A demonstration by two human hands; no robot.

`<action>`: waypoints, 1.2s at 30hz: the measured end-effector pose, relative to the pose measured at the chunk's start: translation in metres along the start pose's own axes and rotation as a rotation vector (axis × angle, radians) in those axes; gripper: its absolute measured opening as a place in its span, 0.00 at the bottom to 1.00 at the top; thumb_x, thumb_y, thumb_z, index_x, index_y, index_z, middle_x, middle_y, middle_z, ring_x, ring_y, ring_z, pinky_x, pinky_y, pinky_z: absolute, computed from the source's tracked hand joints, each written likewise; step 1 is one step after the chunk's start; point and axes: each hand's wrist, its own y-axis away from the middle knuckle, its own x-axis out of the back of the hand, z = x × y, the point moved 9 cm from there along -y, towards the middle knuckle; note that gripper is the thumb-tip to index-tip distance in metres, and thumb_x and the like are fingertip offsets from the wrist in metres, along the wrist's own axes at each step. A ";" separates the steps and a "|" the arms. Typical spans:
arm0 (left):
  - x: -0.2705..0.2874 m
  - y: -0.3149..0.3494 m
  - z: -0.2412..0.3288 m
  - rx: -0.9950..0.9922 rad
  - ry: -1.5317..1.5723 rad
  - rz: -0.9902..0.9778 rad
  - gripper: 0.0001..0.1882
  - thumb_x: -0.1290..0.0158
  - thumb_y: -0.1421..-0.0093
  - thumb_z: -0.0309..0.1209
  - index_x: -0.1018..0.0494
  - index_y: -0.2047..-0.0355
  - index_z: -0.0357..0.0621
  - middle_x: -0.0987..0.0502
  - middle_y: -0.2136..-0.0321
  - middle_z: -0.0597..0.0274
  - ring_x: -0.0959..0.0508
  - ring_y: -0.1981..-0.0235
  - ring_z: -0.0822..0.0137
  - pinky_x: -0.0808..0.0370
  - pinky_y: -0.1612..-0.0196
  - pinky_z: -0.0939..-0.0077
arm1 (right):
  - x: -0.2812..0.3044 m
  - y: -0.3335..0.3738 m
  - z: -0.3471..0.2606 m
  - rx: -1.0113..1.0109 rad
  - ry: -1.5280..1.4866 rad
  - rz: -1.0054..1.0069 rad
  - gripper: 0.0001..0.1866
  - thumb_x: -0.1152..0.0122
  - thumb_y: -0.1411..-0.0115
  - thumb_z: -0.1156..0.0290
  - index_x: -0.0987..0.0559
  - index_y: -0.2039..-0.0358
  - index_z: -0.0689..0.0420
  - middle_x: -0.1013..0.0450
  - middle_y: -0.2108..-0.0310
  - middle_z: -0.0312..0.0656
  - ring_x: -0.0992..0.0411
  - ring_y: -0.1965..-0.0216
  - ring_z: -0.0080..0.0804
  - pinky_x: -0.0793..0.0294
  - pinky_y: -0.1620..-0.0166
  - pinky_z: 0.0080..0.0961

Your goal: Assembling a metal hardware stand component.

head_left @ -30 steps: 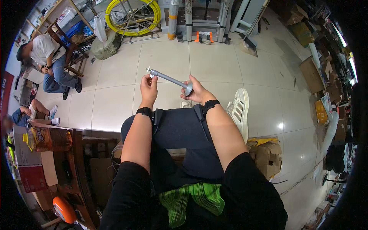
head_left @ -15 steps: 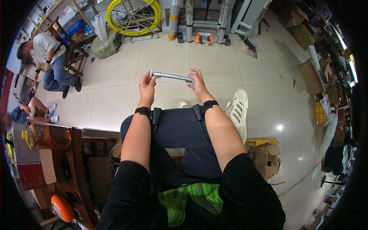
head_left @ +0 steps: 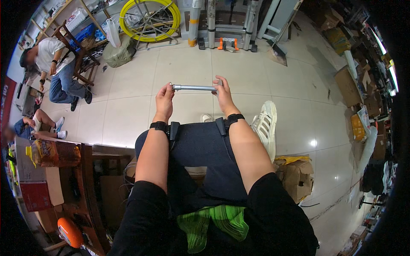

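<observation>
Workshop-type rm, lt tiled floor (head_left: pixel 183 64) w/ thin grout lines, glossy, lamp glare at R. Bkgd: yellow cable coil (head_left: pixel 149 39) on a metal frame, metal poles (head_left: pixel 211 25) stood upright nr it, dustpan (head_left: pixel 278 55) on floor further R.

Grey rod (head_left: pixel 194 88) is up in the air over the tiles, past the knees, btwn both hands. Long axis runs L–R across the view, approx. level, R end a touch lower in view. Narrow fitting end points L; the wider base end points R, mostly hidden by fingers.

L hand (head_left: pixel 164 100): narrow pinch, thumb + fingertips on the fitting end. R hand (head_left: pixel 224 96): holding the base end, fingers up around it, exact finger contact can't tell. Black wrist straps (head_left: pixel 159 126) on both arms.

Below: dark trousers (head_left: pixel 196 145), white shoe (head_left: pixel 267 128) R side. Torn cardboard box (head_left: pixel 299 181) on floor just beside, R.

L side: wooden desk (head_left: pixel 87 187) w/ big bottle (head_left: pixel 57 154) of amber liquid, yellow cap. Beyond, pers. in white top (head_left: pixel 50 51) seated on a wooden chair; 2nd seated pers. (head_left: pixel 23 127) nr rim, partly cut off. Far R: boxes + misc. stock piled along the edge, too bent to sort.
</observation>
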 end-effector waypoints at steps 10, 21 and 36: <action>-0.006 0.006 0.008 -0.019 0.086 -0.032 0.23 0.62 0.36 0.44 0.33 0.56 0.34 0.29 0.69 0.63 0.32 0.70 0.75 0.33 0.64 0.84 | 0.004 0.002 0.003 -0.051 0.043 0.047 0.19 0.57 0.49 0.67 0.33 0.54 0.49 0.36 0.62 0.37 0.38 0.63 0.25 0.34 0.64 0.23; -0.002 0.010 0.003 0.130 0.147 -0.035 0.41 0.80 0.45 0.66 0.32 0.73 0.39 0.34 0.81 0.63 0.35 0.83 0.72 0.37 0.79 0.84 | -0.001 0.001 -0.017 0.126 -0.011 0.012 0.21 0.55 0.51 0.74 0.30 0.54 0.55 0.33 0.63 0.36 0.36 0.67 0.22 0.35 0.66 0.18; 0.008 0.011 0.027 -0.203 -0.074 0.021 0.40 0.85 0.48 0.68 0.44 0.93 0.49 0.43 0.92 0.70 0.43 0.89 0.75 0.50 0.88 0.83 | -0.022 0.006 0.000 -0.058 -0.016 -0.160 0.17 0.57 0.51 0.71 0.32 0.58 0.51 0.35 0.67 0.35 0.39 0.68 0.21 0.39 0.69 0.19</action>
